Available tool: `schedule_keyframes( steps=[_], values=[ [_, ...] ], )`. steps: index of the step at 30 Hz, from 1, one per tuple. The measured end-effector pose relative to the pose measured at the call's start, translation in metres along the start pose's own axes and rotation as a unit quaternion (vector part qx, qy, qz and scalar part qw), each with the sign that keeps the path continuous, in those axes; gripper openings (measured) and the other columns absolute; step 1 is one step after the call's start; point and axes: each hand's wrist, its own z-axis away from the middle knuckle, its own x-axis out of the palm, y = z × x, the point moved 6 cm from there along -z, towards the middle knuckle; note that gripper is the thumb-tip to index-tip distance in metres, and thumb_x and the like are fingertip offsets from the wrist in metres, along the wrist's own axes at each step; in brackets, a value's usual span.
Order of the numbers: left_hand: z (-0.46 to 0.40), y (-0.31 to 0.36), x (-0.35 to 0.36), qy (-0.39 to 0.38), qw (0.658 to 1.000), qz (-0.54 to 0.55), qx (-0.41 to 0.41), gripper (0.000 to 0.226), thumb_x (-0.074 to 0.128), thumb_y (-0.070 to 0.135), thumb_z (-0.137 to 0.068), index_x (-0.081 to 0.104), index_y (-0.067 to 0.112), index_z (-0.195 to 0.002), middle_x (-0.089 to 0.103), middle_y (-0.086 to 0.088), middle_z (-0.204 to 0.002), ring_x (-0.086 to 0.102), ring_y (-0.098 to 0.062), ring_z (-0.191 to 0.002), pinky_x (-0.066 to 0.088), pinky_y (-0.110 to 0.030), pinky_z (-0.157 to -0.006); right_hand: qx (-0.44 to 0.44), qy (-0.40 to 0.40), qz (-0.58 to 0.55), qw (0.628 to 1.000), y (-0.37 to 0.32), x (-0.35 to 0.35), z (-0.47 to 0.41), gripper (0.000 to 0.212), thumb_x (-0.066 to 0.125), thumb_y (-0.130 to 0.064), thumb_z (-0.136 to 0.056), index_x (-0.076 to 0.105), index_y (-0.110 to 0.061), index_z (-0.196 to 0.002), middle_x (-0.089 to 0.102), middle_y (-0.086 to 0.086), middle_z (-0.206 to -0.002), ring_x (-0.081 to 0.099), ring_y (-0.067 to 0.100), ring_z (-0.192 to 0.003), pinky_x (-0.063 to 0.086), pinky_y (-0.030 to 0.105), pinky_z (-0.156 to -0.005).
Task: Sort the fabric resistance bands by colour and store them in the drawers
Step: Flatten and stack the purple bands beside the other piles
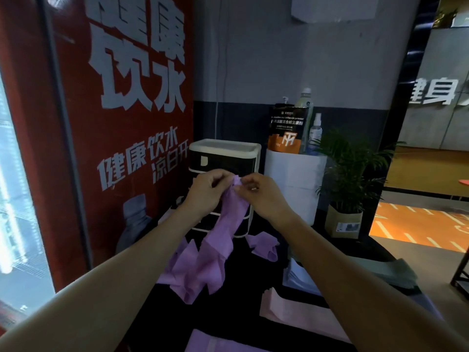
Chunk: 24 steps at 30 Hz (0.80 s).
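A bunch of purple fabric bands hangs from both hands in front of the white-framed drawer unit. My left hand and my right hand pinch the top end of the bands together, close to each other. The lower ends trail onto the dark table. Another purple band lies crumpled to the right of the drawers. Pale pink bands lie flat at the front right, and more purple fabric shows at the bottom edge. The drawers look closed behind the hands.
A red poster wall stands on the left. A white cylinder carrying a black-and-orange pouch and bottles stands right of the drawers. A potted plant sits further right. A white stack and grey cloth lie on the table's right side.
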Motion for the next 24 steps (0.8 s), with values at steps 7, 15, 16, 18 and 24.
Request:
schedule_keyframes(
  steps=[7,15,16,18,24],
  values=[
    [0.034,-0.032,0.027,-0.064,0.991,0.034,-0.110,0.034,0.071,0.016,-0.081,0.051,0.018,-0.108,0.058,-0.004,-0.101,0.057,-0.016,-0.092,0.049,-0.022,-0.073,0.092,0.086,-0.074,0.989,0.024,-0.008,-0.008,0.020,0.054,-0.003,-0.088,0.064,-0.009,-0.072,0.063,0.018,-0.082,0.063,0.034,-0.083,0.055,0.048,-0.081],
    [0.058,-0.067,0.040,-0.068,0.990,-0.104,-0.070,0.028,0.063,0.024,-0.088,0.048,0.023,-0.064,0.047,0.013,-0.057,0.042,-0.005,-0.057,0.036,-0.021,-0.060,0.201,0.160,-0.250,0.933,0.056,-0.019,-0.011,0.015,0.051,0.007,-0.084,0.060,0.001,-0.073,0.061,0.018,-0.078,0.064,0.028,-0.080,0.057,0.034,-0.074],
    [0.056,-0.068,0.033,-0.042,0.993,-0.066,-0.084,0.033,0.059,0.023,-0.091,0.047,0.023,-0.060,0.047,0.011,-0.054,0.042,-0.007,-0.056,0.039,-0.027,-0.061,0.211,0.179,-0.254,0.927,0.060,-0.026,-0.011,0.017,0.052,0.008,-0.083,0.061,0.001,-0.070,0.062,0.016,-0.075,0.064,0.028,-0.079,0.056,0.033,-0.075],
    [0.052,-0.073,0.016,-0.002,0.992,-0.044,-0.118,0.032,0.053,0.023,-0.095,0.052,0.012,-0.065,0.051,0.004,-0.060,0.046,-0.014,-0.060,0.042,-0.031,-0.062,0.227,0.217,-0.236,0.920,0.070,-0.042,-0.008,0.024,0.055,0.007,-0.083,0.060,-0.005,-0.063,0.060,0.012,-0.069,0.063,0.025,-0.074,0.054,0.033,-0.080],
    [0.055,-0.099,-0.030,0.107,0.975,-0.029,-0.193,0.031,0.049,0.016,-0.096,0.055,0.011,-0.066,0.056,-0.003,-0.063,0.053,-0.021,-0.063,0.043,-0.030,-0.061,0.249,0.275,-0.292,0.881,0.099,-0.062,0.003,0.032,0.042,0.007,-0.092,0.039,-0.016,-0.069,0.045,0.004,-0.073,0.049,0.016,-0.063,0.053,0.023,-0.063]
  ],
)
